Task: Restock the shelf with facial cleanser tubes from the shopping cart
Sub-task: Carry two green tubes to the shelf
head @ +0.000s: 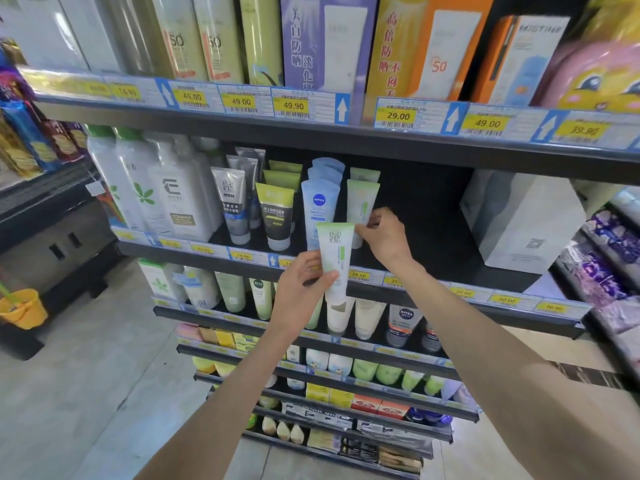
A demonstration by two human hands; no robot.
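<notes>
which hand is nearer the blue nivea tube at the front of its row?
Left. The left hand holds a green-capped tube just below and in front of the Nivea tube; the right hand is off to its right, touching the green tube on the shelf.

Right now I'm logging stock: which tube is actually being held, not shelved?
The green-topped white tube, held in front of the shelf edge by the left hand; the right hand touches its top corner.

Lower end of the green-and-white tube (pixel 334 258) hidden behind the left hand (pixel 300 289), right hand (pixel 382 235) covering the base of the shelved tube (pixel 362 204), upper boxes (pixel 325 39) cut off by the top edge, lower price labels (pixel 358 274) too blurred to read
</notes>
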